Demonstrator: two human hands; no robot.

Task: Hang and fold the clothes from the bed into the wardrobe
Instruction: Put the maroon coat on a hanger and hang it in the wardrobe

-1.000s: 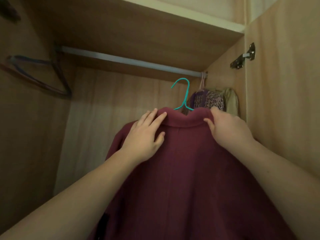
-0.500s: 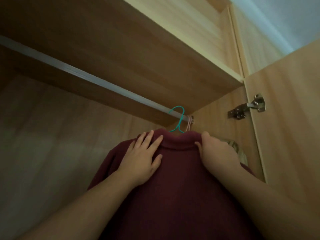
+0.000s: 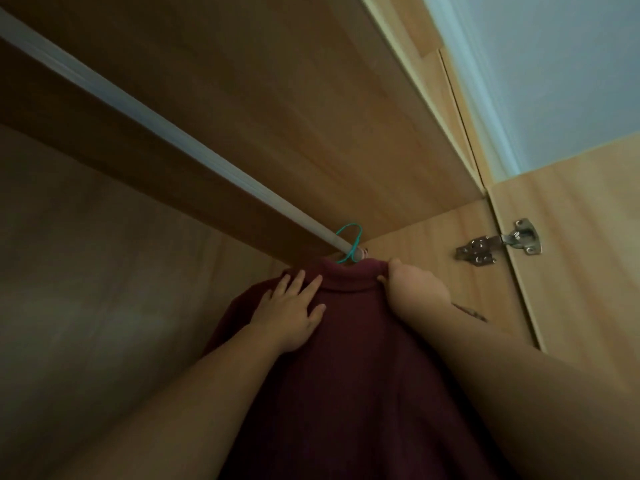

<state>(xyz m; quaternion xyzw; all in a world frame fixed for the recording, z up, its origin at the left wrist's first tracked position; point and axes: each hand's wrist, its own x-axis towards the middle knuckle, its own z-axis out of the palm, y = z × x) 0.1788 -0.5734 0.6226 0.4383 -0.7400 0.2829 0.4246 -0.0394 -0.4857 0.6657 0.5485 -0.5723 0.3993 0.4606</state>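
Head view, looking up into the wardrobe (image 3: 571, 306). Item: one maroon garment (image 3: 346, 358) on a teal hanger (image 3: 349, 245), being hung at the right end of the hanging rail (image 3: 173, 140), close to the wardrobe's right side wall and beneath the shelf underside (image 3: 277, 98).

Hook: appearing to loop over the rail at its far right end; the view is dim there, so whether it is fully seated cannot be told for certain.

Left hand (image 3: 294, 317): lying open and flat, fingers spread, pressing on the garment's left shoulder just below the collar.

Right hand (image 3: 412, 289): curling closed around the right end of the collar, pinching the cloth there.

Other fittings: a metal door hinge (image 3: 498, 244) sitting well apart to the right, at the edge of the open door.

Step in hand: judging by the hook's position, the hanging step for this garment is nearing its end, with both hands steadying the shoulders.

Next move calling for: confirming the hook is bearing the weight, then easing both hands off evenly so the shoulders are not slipping from the hanger; a tug on one side alone would likely be tilting it.
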